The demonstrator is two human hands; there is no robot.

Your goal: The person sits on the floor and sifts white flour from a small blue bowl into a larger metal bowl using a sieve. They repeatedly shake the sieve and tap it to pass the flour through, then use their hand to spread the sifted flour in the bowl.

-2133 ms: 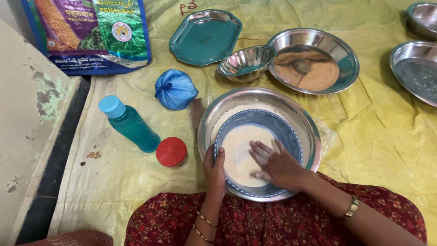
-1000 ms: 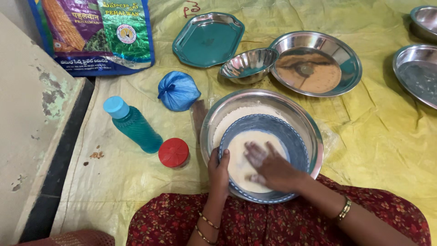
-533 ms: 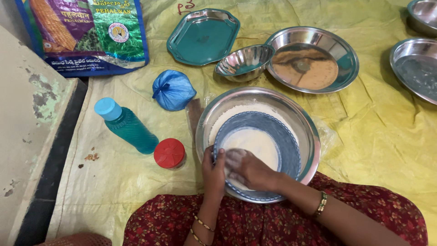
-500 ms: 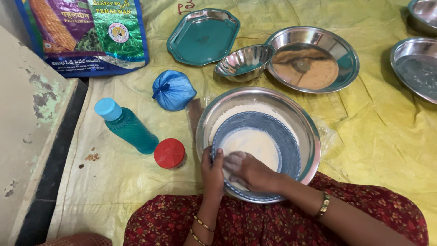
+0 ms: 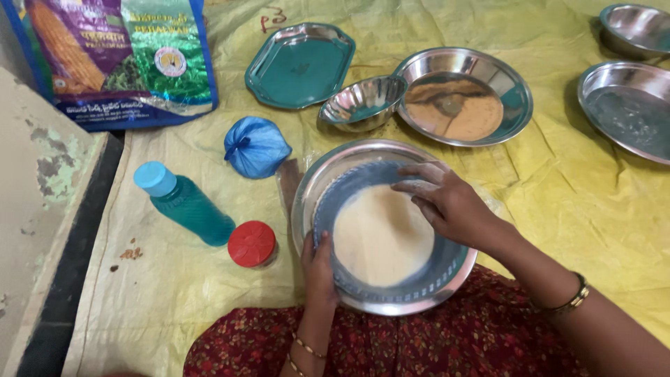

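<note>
A round sieve with a blue rim (image 5: 447,269) sits inside a large steel plate (image 5: 314,192) in front of me, and pale flour (image 5: 380,237) covers its mesh. My left hand (image 5: 319,269) grips the sieve's near-left rim, thumb over the edge. Over the sieve's far-right side hovers my right hand (image 5: 447,202), fingers bent and dusted with flour, fingertips pointing left just above the flour. It holds nothing that I can see.
Left of the plate stand a red-lidded jar (image 5: 252,244) and a lying teal bottle (image 5: 185,204). A tied blue bag (image 5: 256,146), a teal tray (image 5: 300,64), a small steel bowl (image 5: 363,102), a steel plate of brown flour (image 5: 462,95) and a printed sack (image 5: 118,59) lie beyond. Two steel dishes (image 5: 628,108) sit far right.
My right hand has moved from the sieve's near-left part across to its far-right side and lifted off the flour. The left hand has kept its hold on the rim.
</note>
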